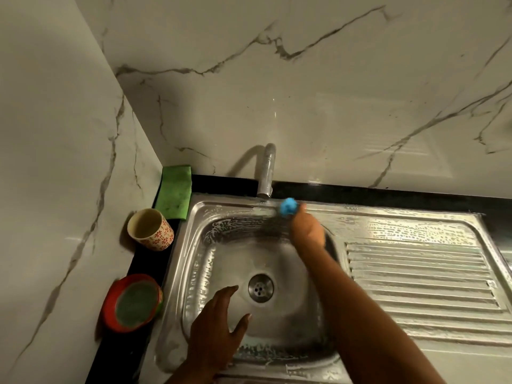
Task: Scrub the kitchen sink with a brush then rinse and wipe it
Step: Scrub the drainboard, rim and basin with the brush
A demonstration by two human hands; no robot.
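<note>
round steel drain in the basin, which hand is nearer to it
Left. The left hand is just left of the round steel drain; the right hand holds a blue-handled brush at the far rim.

A small cup [151, 228] stands upright on the black counter [144, 263], close to the left wall [55, 162]. The cup is pale with little red flowers on its side. Nearer to us on the same counter sits a round red tub [110, 300], a little apart from the cup. A dark green round pad [136, 304] lies inside it. The left wall and the back wall [304, 79] are pale stone with thin grey lines.
</note>
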